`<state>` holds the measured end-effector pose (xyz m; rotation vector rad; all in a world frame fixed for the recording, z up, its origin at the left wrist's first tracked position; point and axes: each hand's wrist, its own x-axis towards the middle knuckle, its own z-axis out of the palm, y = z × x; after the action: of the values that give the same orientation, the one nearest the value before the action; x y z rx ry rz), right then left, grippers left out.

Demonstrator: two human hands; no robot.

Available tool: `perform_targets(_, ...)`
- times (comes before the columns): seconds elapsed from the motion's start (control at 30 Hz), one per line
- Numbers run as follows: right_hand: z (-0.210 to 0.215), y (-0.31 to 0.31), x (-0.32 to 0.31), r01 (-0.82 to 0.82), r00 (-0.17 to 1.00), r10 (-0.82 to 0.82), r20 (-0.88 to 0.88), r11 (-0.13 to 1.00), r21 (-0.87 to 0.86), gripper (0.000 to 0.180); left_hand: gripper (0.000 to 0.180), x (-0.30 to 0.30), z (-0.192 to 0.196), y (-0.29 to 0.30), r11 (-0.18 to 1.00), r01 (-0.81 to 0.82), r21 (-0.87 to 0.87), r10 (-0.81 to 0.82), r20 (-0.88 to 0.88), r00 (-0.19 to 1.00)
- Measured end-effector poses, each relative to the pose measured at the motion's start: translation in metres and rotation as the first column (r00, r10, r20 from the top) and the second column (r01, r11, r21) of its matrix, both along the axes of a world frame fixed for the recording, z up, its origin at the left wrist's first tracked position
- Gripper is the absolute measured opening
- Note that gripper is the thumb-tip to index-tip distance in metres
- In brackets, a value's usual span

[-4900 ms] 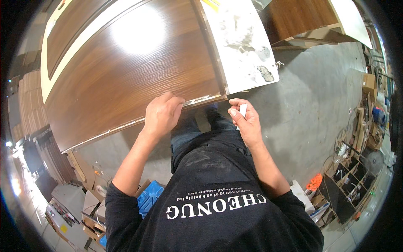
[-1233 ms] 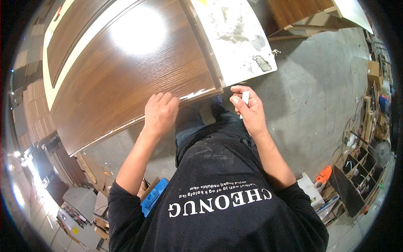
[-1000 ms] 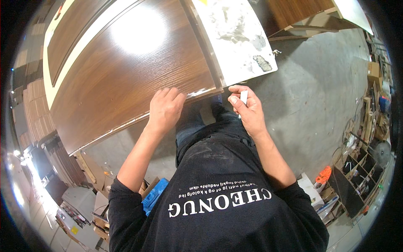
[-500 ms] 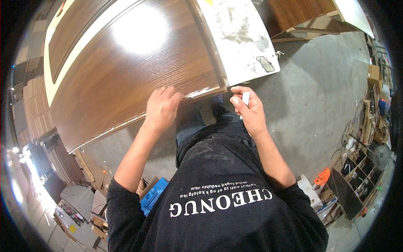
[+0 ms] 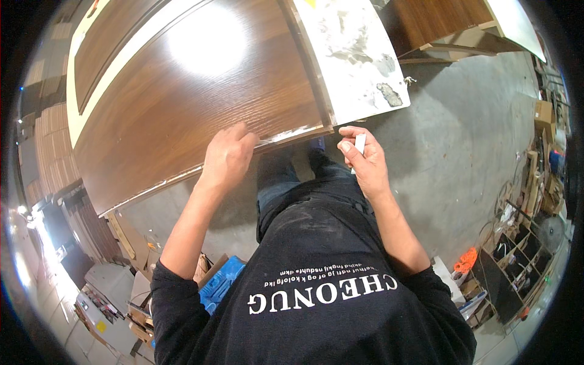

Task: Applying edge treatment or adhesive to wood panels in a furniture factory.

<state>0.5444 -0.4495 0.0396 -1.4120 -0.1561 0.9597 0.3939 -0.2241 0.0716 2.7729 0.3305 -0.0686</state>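
A brown wood-grain panel [image 5: 243, 97] lies in front of me, with a whitish, shiny strip [image 5: 295, 132] along its near edge. At that edge is my left hand [image 5: 230, 157], its fingers curled down and closed; what they pinch, if anything, is hidden. My right hand [image 5: 367, 163] is off the panel's near right corner, over the floor. Between its thumb and fingers it grips a small flat white piece [image 5: 359, 145], whose lower part is covered by the thumb.
A white board [image 5: 359, 91] with smeared residue adjoins the panel's right side. Another brown panel [image 5: 432, 24] stands beyond at the right. Grey concrete floor [image 5: 450, 140] extends to a shelf [image 5: 505, 267] of tools. A blue case [image 5: 222, 283] sits behind my left arm.
My left hand has shifted slightly left along the panel's near edge, fingers still curled. My right hand keeps its grip on the white piece and has hardly moved.
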Motion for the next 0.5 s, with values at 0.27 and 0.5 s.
perform_targets(0.27, 0.006, 0.004, 0.002, -0.021, 0.999, 0.021, 0.029, 1.000, -0.008, 0.024, 0.010, 0.020, -0.006, -0.017, 0.994, -0.045, -0.101, 0.055, 0.098, 0.994)
perform_targets(0.5, 0.002, 0.001, 0.006, 0.007, 1.000, -0.007, 0.018, 1.000, -0.008, 0.024, 0.010, 0.002, -0.011, -0.012, 0.996, -0.043, -0.072, 0.049, 0.079, 0.996)
